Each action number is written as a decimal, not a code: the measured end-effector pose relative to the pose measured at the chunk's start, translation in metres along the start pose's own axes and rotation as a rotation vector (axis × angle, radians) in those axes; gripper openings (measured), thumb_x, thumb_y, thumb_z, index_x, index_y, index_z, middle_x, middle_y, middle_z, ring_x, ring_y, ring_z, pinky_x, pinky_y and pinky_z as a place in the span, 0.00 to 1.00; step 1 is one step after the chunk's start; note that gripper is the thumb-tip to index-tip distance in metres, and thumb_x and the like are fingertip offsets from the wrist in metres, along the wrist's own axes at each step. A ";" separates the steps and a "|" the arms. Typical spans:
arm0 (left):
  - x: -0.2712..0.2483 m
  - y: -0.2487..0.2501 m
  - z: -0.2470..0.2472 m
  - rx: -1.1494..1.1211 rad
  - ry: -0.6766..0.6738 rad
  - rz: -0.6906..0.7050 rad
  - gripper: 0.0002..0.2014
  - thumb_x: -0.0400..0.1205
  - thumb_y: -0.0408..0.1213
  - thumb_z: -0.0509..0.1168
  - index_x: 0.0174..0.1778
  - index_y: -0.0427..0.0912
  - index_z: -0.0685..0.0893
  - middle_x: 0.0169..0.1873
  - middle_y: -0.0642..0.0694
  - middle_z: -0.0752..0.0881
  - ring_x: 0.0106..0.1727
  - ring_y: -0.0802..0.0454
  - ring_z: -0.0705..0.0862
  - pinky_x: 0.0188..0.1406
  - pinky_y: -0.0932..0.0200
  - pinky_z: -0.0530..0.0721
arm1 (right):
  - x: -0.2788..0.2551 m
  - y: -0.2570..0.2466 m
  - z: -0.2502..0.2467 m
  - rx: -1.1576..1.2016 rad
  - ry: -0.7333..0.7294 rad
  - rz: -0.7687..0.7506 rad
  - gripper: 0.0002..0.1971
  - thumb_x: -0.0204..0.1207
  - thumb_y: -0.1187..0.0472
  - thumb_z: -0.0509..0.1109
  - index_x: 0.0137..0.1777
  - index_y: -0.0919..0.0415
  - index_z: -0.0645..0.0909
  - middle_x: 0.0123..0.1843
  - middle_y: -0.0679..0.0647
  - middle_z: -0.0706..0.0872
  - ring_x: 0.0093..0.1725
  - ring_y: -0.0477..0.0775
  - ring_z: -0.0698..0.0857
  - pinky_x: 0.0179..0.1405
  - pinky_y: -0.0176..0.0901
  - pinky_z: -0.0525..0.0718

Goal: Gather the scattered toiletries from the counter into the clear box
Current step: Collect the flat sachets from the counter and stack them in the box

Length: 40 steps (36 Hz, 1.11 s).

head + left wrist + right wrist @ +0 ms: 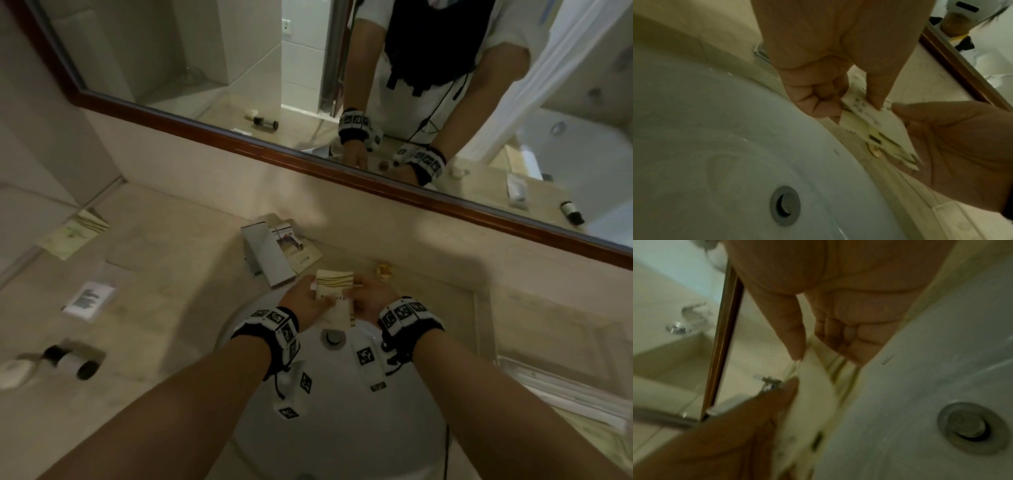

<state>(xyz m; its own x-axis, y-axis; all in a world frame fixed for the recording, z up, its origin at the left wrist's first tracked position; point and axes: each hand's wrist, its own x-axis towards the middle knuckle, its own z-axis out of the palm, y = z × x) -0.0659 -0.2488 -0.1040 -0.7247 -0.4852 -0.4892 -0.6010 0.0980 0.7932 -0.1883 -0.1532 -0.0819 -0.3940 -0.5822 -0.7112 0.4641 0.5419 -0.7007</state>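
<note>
Both hands meet at centre frame over the far rim of the sink point(342, 394), just right of the faucet point(263, 251). Left hand point(303, 301) and right hand point(371, 298) each pinch the cream sachets point(334, 291), left on the left edge, right on the right; long axis runs away from the person. Clear box not identifiable. More toiletries lie left on the table point(164, 260): white packet point(88, 297), dark bottle point(70, 361).

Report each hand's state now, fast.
Left hand: pinching the cream sachet above the sink.
Right hand: gripping the same sachet's other edge.
</note>
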 end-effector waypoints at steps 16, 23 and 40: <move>-0.006 -0.038 -0.049 0.441 -0.177 -0.200 0.27 0.85 0.46 0.60 0.80 0.42 0.65 0.78 0.42 0.69 0.77 0.44 0.69 0.73 0.55 0.68 | 0.050 -0.010 0.050 -1.571 -0.010 -0.339 0.23 0.81 0.55 0.64 0.74 0.60 0.74 0.86 0.54 0.49 0.85 0.60 0.50 0.83 0.50 0.50; -0.010 -0.051 -0.058 0.459 -0.093 -0.273 0.30 0.86 0.45 0.60 0.82 0.40 0.59 0.82 0.41 0.62 0.81 0.44 0.63 0.77 0.53 0.62 | 0.068 -0.027 0.069 -1.838 -0.217 -0.232 0.25 0.74 0.52 0.73 0.71 0.43 0.77 0.86 0.50 0.36 0.83 0.65 0.32 0.81 0.66 0.40; -0.034 -0.040 -0.051 0.474 -0.151 -0.201 0.33 0.86 0.49 0.59 0.84 0.45 0.55 0.82 0.45 0.63 0.80 0.45 0.65 0.76 0.55 0.65 | 0.055 0.011 0.028 -1.762 -0.092 -0.352 0.37 0.80 0.51 0.66 0.84 0.56 0.51 0.86 0.52 0.48 0.85 0.58 0.45 0.84 0.56 0.50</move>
<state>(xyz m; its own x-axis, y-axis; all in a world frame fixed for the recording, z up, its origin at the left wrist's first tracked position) -0.0003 -0.2801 -0.1008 -0.5993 -0.4075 -0.6891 -0.7937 0.4146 0.4451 -0.1822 -0.1963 -0.1268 -0.2086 -0.7953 -0.5691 -0.9499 0.3033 -0.0756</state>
